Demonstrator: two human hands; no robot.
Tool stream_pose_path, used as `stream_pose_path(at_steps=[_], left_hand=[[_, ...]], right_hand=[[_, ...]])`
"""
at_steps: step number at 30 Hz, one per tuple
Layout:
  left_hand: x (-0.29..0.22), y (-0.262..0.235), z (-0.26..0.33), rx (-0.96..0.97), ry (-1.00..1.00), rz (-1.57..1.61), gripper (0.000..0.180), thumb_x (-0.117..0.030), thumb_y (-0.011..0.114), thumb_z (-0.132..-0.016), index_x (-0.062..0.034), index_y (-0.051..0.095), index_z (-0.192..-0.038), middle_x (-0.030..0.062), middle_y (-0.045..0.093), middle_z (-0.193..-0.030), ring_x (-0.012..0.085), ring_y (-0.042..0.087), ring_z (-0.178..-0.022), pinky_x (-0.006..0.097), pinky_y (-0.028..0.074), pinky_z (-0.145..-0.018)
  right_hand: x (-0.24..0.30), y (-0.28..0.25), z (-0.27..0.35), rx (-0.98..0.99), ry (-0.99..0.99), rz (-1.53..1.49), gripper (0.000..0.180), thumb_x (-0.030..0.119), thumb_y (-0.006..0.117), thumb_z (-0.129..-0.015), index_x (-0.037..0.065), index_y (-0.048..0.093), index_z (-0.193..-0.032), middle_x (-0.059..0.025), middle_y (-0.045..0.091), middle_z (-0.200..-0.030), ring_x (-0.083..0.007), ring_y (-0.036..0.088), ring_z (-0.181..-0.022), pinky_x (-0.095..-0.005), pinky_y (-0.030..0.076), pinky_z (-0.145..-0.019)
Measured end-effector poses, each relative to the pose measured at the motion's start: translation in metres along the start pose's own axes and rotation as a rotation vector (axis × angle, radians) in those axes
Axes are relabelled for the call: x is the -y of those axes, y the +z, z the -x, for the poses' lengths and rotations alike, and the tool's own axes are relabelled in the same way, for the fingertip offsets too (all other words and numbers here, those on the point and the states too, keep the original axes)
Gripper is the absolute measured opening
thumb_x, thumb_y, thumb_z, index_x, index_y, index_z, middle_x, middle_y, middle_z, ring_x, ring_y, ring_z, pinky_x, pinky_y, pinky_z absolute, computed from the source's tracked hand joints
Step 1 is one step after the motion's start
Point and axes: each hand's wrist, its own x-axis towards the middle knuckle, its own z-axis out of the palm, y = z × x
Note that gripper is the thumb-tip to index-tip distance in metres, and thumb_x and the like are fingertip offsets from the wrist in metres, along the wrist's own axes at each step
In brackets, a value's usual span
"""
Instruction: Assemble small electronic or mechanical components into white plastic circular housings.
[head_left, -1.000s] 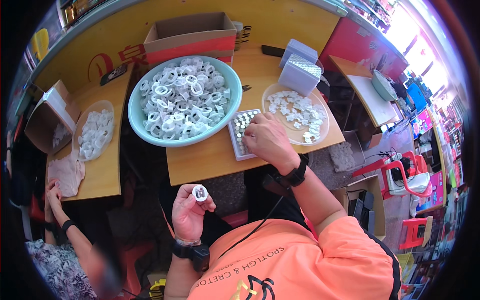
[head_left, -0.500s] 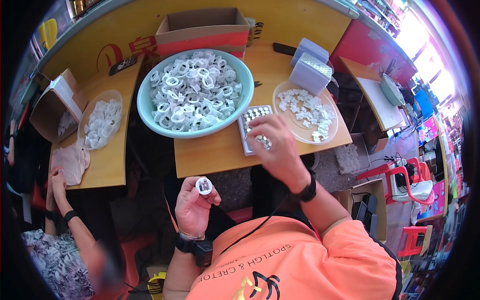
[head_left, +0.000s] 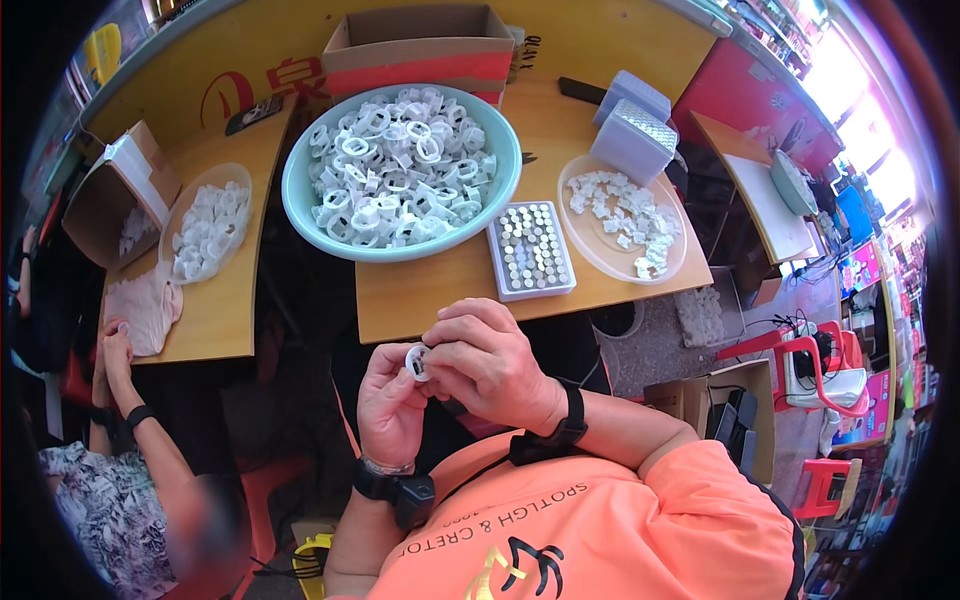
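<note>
In front of my chest, my left hand (head_left: 394, 412) pinches a small round white plastic housing (head_left: 416, 363) that has a dark opening in its face. My right hand (head_left: 492, 362) meets it from the right, fingers closed at the housing's edge; whatever lies between those fingertips is hidden. Beyond my hands, on the table, a shallow pale tray (head_left: 536, 293) holds rows of small silver discs like button cells, with some gaps among them. Left of the tray, a big light-green basin (head_left: 297, 222) is heaped with white plastic housings (head_left: 400, 165).
A translucent dish (head_left: 580, 245) with small white parts lies right of the tray, with pale boxes of discs (head_left: 632, 140) behind it. An open cardboard box (head_left: 418, 60) stands behind the basin. At left, a co-worker's hands (head_left: 117, 350) rest near another table (head_left: 225, 320).
My right hand has moved from the disc tray back toward me, to the housing in my left hand. My left hand has turned the housing sideways. The view has shifted slightly.
</note>
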Motion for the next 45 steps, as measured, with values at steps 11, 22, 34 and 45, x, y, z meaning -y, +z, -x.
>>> stream_pose_path(at_steps=[11, 22, 34, 45], left_hand=[[0.005, -0.006, 0.001, 0.038, -0.037, -0.182, 0.026, -0.015, 0.057, -0.094, 0.0005, 0.054, -0.114, 0.0103, 0.065, -0.094, 0.0180, 0.065, -0.078, 0.029, 0.053, -0.073], [0.004, -0.004, 0.000, 0.059, -0.064, -0.246, 0.029, -0.019, 0.057, -0.094, 0.0011, 0.054, -0.114, 0.0118, 0.066, -0.093, 0.0177, 0.064, -0.077, 0.028, 0.052, -0.071], [0.007, 0.002, 0.001, 0.042, -0.055, -0.158, 0.026, -0.022, 0.053, -0.096, -0.0002, 0.053, -0.111, 0.0114, 0.064, -0.087, 0.0193, 0.063, -0.074, 0.030, 0.051, -0.068], [0.004, 0.003, 0.002, 0.014, -0.004, -0.358, 0.025, -0.020, 0.055, -0.095, 0.0004, 0.054, -0.110, 0.0115, 0.064, -0.089, 0.0187, 0.063, -0.075, 0.029, 0.052, -0.069]], right_hand=[[-0.009, -0.009, 0.008, 0.233, 0.598, -0.609, 0.011, 0.003, 0.069, -0.080, 0.000, 0.061, -0.087, -0.0093, 0.065, -0.088, -0.0164, 0.064, -0.072, -0.0290, 0.051, -0.063], [-0.019, -0.007, 0.011, 0.241, 0.941, -1.095, 0.015, 0.001, 0.069, -0.085, -0.004, 0.055, -0.089, -0.0101, 0.066, -0.079, -0.0135, 0.064, -0.067, -0.0245, 0.052, -0.059], [-0.009, -0.013, 0.009, 0.216, 0.946, -1.029, 0.011, 0.002, 0.066, -0.087, -0.004, 0.056, -0.088, -0.0084, 0.064, -0.077, -0.0125, 0.063, -0.063, -0.0248, 0.052, -0.057], [-0.010, -0.006, 0.008, 0.246, 0.889, -0.827, 0.011, 0.005, 0.066, -0.089, -0.002, 0.057, -0.092, -0.0065, 0.066, -0.081, -0.0089, 0.062, -0.068, -0.0221, 0.051, -0.059]])
